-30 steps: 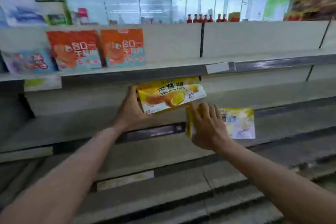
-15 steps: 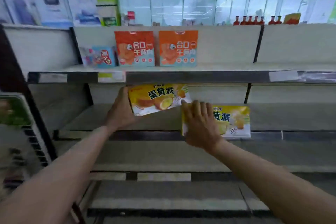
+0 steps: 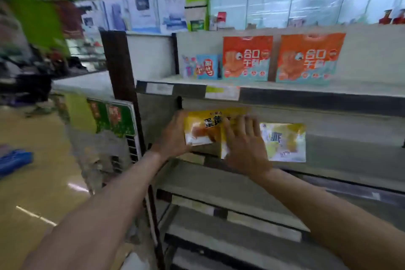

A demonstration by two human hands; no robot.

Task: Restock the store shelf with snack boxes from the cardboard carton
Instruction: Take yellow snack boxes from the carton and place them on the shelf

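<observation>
Fingers of my right hand lie straight and spread flat against the front of a yellow snack box standing on the middle shelf. My left hand grips the left end of a second yellow snack box, thumb and fingers wrapped round its edge, holding it tilted just left of the first, with its lower edge above the shelf. Their near ends overlap behind my right hand. On the shelf above stand two orange packs and a small blue pack.
</observation>
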